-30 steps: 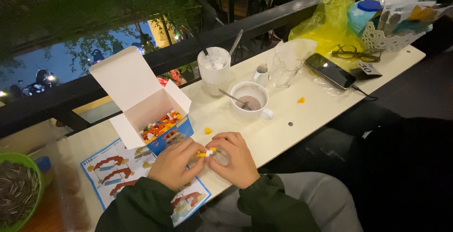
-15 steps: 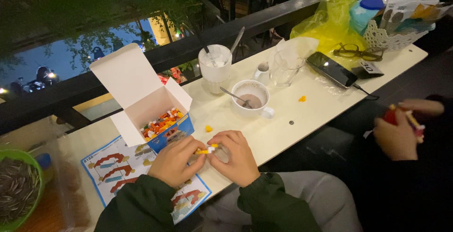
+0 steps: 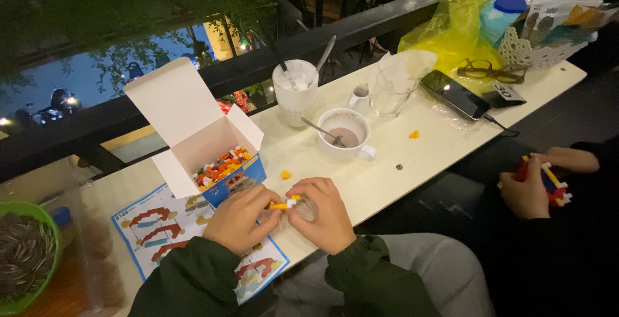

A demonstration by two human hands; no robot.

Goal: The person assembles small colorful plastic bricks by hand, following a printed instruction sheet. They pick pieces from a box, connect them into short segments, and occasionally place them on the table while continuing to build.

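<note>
A: Both hands are in tight over the instruction sheet [image 3: 151, 227], right in front of the open box [image 3: 206, 149]. The left hand [image 3: 240, 217] and the right hand [image 3: 325, 214] meet at a little yellow-and-white brick piece [image 3: 284, 205], fingertips pinched onto it from either side

B: And the box itself?

A: Lid flipped up, full of small coloured bricks [image 3: 219, 164], touching the sheet's far edge. One loose yellow brick [image 3: 285, 174] lies just right of the box on the pale table [image 3: 412, 162]

B: What else sits beyond the box?

A: To its right, a white cup [image 3: 345, 135] with a spoon in it, then a tall frothy drink [image 3: 295, 91] behind that, a clear glass [image 3: 390, 88], a dark phone [image 3: 455, 94], spectacles [image 3: 482, 70] and a yellow bag [image 3: 451, 27]. Far left of the box, a green bowl of seeds [image 3: 26, 259]

B: Anyone else in shot?

A: Yes, well right of the box, another person's hands [image 3: 535, 185] grip a red, blue and yellow brick model [image 3: 551, 181]
</note>
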